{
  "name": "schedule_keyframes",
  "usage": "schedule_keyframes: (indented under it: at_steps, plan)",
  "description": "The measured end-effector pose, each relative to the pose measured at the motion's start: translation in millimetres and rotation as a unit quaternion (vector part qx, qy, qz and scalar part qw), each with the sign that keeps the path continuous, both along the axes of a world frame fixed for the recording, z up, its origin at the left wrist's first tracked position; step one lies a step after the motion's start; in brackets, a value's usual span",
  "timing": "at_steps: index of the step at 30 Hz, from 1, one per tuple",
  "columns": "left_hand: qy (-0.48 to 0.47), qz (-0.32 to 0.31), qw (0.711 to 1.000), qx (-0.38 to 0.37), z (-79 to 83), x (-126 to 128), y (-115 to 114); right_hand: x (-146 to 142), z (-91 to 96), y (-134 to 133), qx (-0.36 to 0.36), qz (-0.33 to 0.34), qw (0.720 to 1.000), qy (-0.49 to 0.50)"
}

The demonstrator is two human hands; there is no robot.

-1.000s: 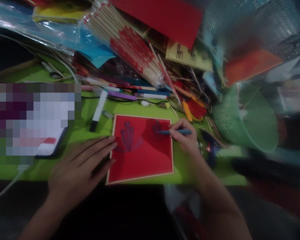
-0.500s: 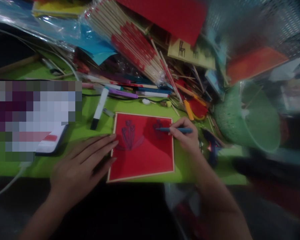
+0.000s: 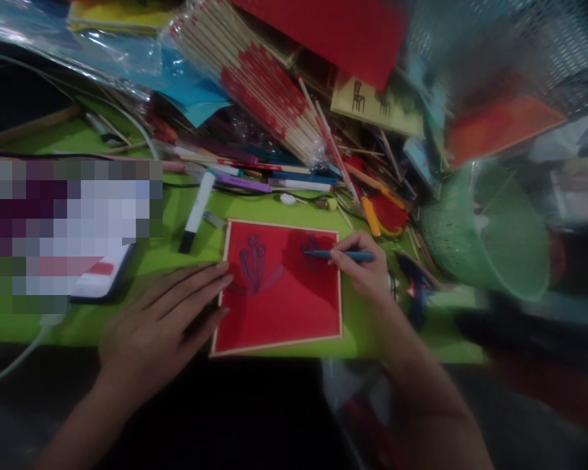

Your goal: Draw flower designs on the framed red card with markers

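A red card (image 3: pixel 289 307) edged with thin pale wooden strips lies on the green table. Dark flower-like outlines (image 3: pixel 253 261) are drawn on its left part, and a smaller drawing (image 3: pixel 310 244) sits near its upper right. My right hand (image 3: pixel 365 264) pinches a dark blue pen (image 3: pixel 355 256), its tip at the smaller drawing. My left hand (image 3: pixel 164 316) lies flat with fingers stretched out, the fingertips on the card's left edge. A white marker with a black cap (image 3: pixel 196 212) rests just beyond the left hand.
Behind the card lie several pens (image 3: pixel 245 182), orange-handled scissors (image 3: pixel 371 215) and a bundle of wooden sticks (image 3: pixel 255 78) in plastic. A green basket (image 3: pixel 490 228) stands at the right. At the left a phone (image 3: pixel 100 274), partly blurred out, has a white cable (image 3: pixel 17 365).
The view has shifted very slightly. My right hand and pen have moved a tiny bit at the smaller drawing, while my left hand stays in place.
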State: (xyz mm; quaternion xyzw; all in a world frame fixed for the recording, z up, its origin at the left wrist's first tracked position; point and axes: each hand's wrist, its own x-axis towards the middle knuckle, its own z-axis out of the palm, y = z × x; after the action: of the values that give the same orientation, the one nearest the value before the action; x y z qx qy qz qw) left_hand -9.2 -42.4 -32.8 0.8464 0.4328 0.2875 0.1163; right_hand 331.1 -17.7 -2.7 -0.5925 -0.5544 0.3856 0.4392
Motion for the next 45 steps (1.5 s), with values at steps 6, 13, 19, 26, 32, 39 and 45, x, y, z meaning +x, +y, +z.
schedule_keyframes:
  at_steps: [6, 13, 19, 26, 32, 39, 45]
  plan:
    - [0.003, -0.005, 1.000, 0.004, 0.1, 0.2, 0.8, 1.0, -1.3, -0.8, 0.005, 0.001, 1.000, -0.006]
    - [0.006, -0.006, 1.000, 0.017, -0.4, 0.5, 1.3, -0.3, 0.5, -0.7, 0.005, 0.003, 1.000, -0.004]
    - [0.007, -0.006, 1.000, 0.008, -1.8, -0.9, 0.5, -2.4, 3.5, 0.0, 0.002, -0.002, 1.000, -0.007]
    - [0.008, -0.009, 1.000, 0.009, -2.2, -1.5, -0.2, -0.1, -1.5, -1.0, 0.002, -0.002, 1.000, 0.001]
    - [0.007, -0.004, 1.000, 0.005, -2.2, -1.5, -0.5, -0.2, -0.9, -0.7, 0.001, -0.003, 1.000, 0.008]
    - [-0.002, -0.005, 1.000, 0.004, -1.6, -0.4, 0.8, 0.2, 2.1, 0.1, -0.007, -0.006, 1.000, 0.008]
    - [-0.004, -0.011, 1.000, 0.002, -2.1, -0.5, 0.5, 0.1, 2.6, -2.2, -0.008, -0.007, 1.000, 0.025]
